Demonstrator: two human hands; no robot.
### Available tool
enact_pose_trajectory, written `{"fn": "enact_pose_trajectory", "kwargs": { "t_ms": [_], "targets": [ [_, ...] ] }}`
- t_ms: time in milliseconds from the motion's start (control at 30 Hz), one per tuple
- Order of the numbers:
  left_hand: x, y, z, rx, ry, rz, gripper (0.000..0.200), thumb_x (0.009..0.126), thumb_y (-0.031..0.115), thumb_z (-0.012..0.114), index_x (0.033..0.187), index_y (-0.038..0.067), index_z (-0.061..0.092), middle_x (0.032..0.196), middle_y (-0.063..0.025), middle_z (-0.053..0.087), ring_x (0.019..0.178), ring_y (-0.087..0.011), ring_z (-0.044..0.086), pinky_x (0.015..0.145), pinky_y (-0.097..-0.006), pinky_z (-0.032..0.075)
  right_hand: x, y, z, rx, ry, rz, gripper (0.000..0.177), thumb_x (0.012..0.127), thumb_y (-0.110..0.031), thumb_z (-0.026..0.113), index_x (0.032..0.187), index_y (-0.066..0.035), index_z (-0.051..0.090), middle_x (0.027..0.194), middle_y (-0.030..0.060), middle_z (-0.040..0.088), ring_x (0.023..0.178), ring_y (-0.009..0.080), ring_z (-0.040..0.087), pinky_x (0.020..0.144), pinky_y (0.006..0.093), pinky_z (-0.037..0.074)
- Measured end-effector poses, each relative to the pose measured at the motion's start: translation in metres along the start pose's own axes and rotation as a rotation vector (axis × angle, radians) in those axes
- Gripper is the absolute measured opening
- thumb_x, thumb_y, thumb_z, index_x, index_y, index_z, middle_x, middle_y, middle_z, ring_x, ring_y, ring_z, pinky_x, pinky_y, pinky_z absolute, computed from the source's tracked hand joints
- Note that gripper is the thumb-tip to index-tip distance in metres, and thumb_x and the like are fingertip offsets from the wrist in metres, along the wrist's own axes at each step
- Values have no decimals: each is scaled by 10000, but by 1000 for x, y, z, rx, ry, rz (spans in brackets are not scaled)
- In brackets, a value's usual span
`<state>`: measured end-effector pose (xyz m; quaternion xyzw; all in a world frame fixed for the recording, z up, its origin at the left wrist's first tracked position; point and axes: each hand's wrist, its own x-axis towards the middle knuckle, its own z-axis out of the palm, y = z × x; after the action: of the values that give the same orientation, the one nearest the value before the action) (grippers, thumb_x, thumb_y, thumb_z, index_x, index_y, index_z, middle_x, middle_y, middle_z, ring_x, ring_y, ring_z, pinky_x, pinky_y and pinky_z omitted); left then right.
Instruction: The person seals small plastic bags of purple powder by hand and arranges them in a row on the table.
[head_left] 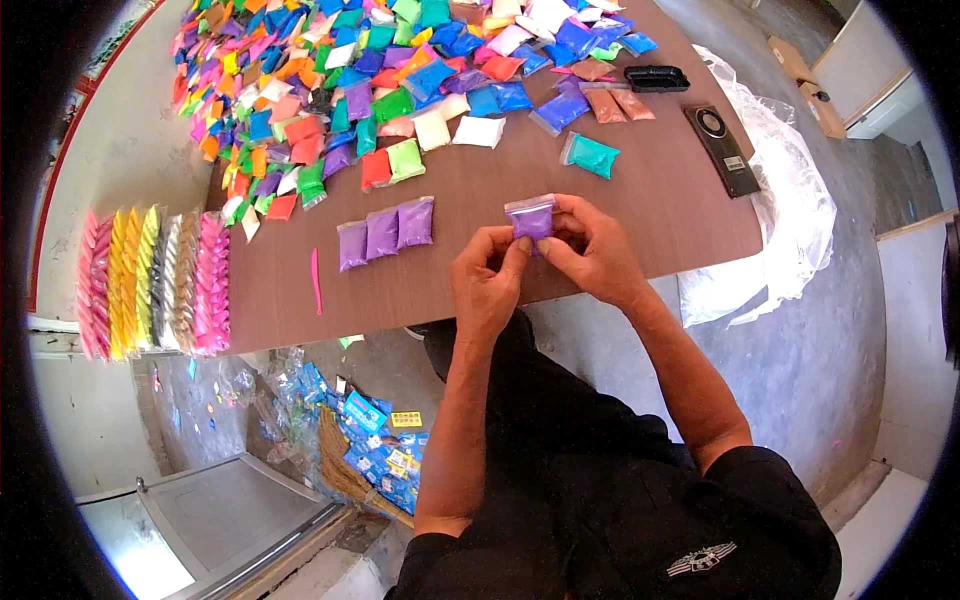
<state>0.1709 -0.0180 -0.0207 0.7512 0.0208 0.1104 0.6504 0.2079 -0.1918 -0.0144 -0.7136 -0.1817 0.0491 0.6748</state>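
Small purple plastic packet [530,221] pinched in both hands

Fingers of the left hand [484,272] and right hand [598,250] are clamped on its lower part and right side, over the brown wood-look tabletop [662,205]. It is rectangular, with a pale top strip.

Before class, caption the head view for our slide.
Left hand and right hand hold a purple packet; three more lie in a row.

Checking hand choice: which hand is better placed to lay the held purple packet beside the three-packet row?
Probably the left hand: it's nearer the row of purple packets, and its thumb touches the held packet. The right hand sits farther away.
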Motion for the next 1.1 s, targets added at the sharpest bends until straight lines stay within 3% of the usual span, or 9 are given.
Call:
{"fn": "enact_pose_trajectory", "kwargs": {
  "t_ms": [167, 233, 333, 433, 1100],
  "targets": [
    [-2, 9, 3, -122, -19, -60, 168, 945, 133, 731, 1021, -12, 696, 841, 27, 668, 741, -46, 570, 671, -217, 472, 2, 5, 0, 141, 13, -10, 388, 916, -34, 682, 1273, 51, 557, 1016, 142, 737, 913, 140, 700, 797, 296, 571],
    [-1, 8, 3, -99, -13, -56, 167, 945, 132, 728, 1026, -10, 698, 841, 29, 664, 746, -47, 571, 675, -218, 473, 1, 3, -2, 162, -16, 13, 350, 934, 15, 644, 1275, 35, 570, 1058, 77, 710, 933, 90, 650, 805, 243, 529],
    [0, 7, 1, -64, -25, -55, 159, 947, 128, 720, 1026, -8, 701, 839, 32, 657, 753, -48, 572, 679, -219, 474, 0, -1, -3, 80, -28, 42, 338, 938, 6, 642, 1269, 29, 576, 1041, 70, 707, 915, 86, 647, 799, 239, 525],
    [1, 3, -2, -57, -46, -66, 147, 948, 124, 713, 1015, -7, 705, 835, 32, 653, 757, -47, 572, 679, -219, 473, 0, 0, -2, 16, -31, -9, 293, 931, -43, 663, 1211, 28, 610, 992, 119, 735, 882, 135, 697, 782, 292, 570],
    [0, -3, -5, -5, -56, -70, 174, 947, 150, 711, 1014, -10, 716, 813, 22, 671, 741, -57, 583, 679, -228, 487, 1, -4, 1, 51, -7, -16, 243, 931, -63, 669, 1159, 19, 650, 953, 89, 729, 849, 109, 678, 755, 279, 561]
  ]
}}
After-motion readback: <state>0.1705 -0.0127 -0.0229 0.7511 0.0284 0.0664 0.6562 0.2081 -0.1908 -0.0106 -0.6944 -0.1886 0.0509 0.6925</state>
